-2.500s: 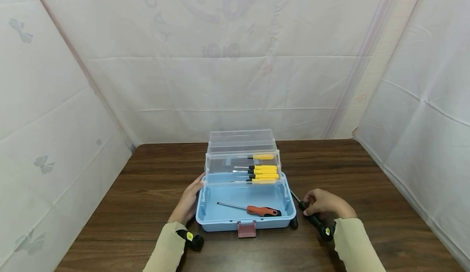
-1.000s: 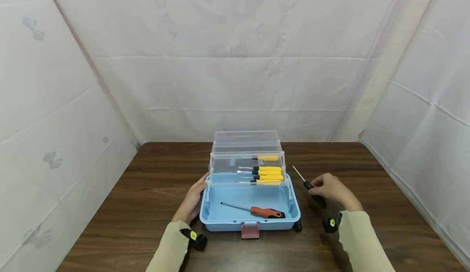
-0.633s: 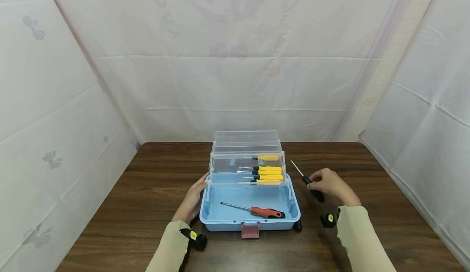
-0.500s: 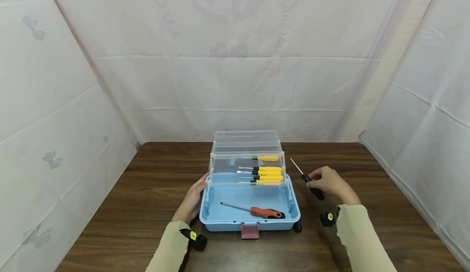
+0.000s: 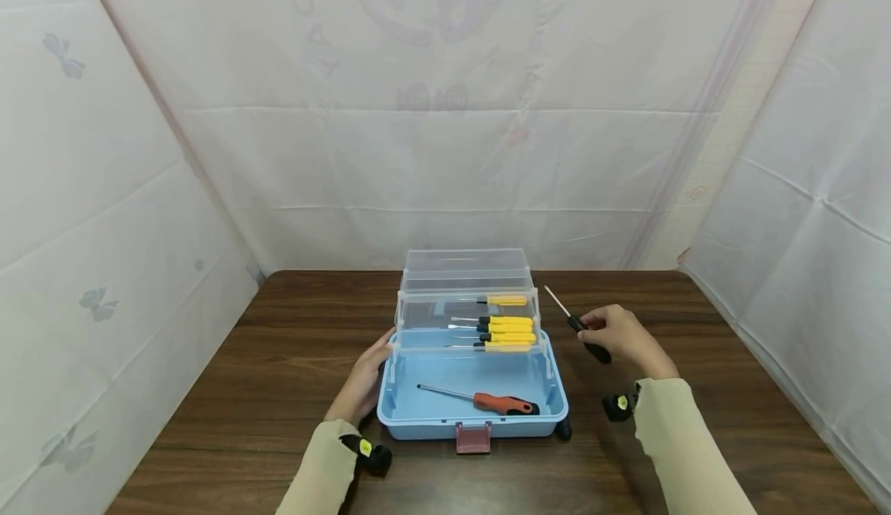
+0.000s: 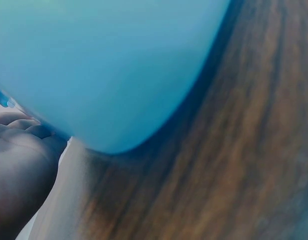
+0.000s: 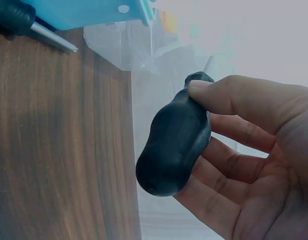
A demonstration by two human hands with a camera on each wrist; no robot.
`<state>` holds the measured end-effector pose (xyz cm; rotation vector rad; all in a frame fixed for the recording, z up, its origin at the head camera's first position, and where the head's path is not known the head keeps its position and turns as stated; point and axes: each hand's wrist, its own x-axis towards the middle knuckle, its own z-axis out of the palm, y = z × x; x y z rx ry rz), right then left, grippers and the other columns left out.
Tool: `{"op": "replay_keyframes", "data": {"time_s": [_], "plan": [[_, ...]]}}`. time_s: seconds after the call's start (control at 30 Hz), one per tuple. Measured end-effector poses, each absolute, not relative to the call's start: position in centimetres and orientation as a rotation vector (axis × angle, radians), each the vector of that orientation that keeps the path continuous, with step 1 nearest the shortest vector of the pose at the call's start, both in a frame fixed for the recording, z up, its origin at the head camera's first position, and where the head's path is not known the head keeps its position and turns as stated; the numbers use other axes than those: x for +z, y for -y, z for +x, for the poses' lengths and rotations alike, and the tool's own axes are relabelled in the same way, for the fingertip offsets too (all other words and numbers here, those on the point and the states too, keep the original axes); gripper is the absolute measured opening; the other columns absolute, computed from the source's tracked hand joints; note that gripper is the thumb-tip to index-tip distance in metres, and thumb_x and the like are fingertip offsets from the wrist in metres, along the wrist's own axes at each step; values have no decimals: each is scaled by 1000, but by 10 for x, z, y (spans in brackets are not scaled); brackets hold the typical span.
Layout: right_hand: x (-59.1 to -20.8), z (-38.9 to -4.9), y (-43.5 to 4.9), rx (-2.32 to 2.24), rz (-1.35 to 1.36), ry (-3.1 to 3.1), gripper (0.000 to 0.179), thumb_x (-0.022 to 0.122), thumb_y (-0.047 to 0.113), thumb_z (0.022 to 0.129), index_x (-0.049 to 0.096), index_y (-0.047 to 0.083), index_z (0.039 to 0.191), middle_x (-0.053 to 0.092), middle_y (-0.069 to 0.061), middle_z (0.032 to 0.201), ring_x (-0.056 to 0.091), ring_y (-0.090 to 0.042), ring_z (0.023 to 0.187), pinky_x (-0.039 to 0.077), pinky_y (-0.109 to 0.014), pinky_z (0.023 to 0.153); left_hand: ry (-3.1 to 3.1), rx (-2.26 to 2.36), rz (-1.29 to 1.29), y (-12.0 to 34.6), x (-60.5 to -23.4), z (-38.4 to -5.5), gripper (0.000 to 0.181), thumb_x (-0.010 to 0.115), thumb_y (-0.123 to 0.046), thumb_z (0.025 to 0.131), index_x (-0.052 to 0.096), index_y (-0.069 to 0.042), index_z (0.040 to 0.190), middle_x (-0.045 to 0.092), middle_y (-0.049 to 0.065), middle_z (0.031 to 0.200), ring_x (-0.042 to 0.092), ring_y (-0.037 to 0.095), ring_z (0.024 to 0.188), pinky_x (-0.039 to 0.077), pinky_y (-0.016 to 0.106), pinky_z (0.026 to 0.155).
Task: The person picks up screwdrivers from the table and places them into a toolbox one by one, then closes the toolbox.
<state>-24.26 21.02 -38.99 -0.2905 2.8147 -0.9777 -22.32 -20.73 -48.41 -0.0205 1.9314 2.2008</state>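
Note:
My right hand [image 5: 625, 339] holds a black-handled screwdriver [image 7: 173, 140] above the table, right of the blue toolbox [image 5: 411, 427]. Thumb and fingers pinch the handle near its neck, and the shaft points up toward the back left. Against the toolbox's left wall rests my left hand [image 5: 363, 380], its fingers lying along the side; the left wrist view shows only part of the palm beside the blue wall. Inside the toolbox bottom lies a red-and-black screwdriver [image 5: 496, 401]. Several yellow-handled screwdrivers [image 5: 510, 329] lie in the clear raised trays [image 5: 425, 315].
Another black screwdriver [image 7: 16, 20] lies on the table by the toolbox's right side, mostly hidden in the head view. A reddish latch [image 5: 473, 438] hangs at the toolbox front. White sheeting [image 5: 445, 182] stands behind the wooden table [image 5: 278, 376] and along both sides.
My right hand has picked the black screwdriver up off the table and carried it back and, lately, slightly left. My left hand stays on the toolbox. The head view has shifted a little.

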Motion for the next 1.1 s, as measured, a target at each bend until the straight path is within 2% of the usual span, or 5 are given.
{"op": "replay_keyframes", "data": {"time_s": [0.83, 1.1], "plan": [[-366, -261, -192, -1003, -443, -2859, 31, 60, 10, 92, 63, -8, 118, 68, -17, 99, 61, -20, 82, 53, -35, 72, -1902, 2197, 40, 209, -482, -222, 54, 33, -20, 103, 19, -11, 154, 9, 13, 162, 8, 33, 149, 12, 53, 118], [-361, -265, -185, -979, -465, -2879, 33, 60, 10, 92, 62, -8, 119, 68, -20, 103, 63, -22, 85, 55, -40, 76, -1892, 2205, 23, 208, -480, -222, 54, 33, -20, 103, 19, -11, 154, 9, 13, 162, 8, 33, 149, 13, 52, 118]]}}
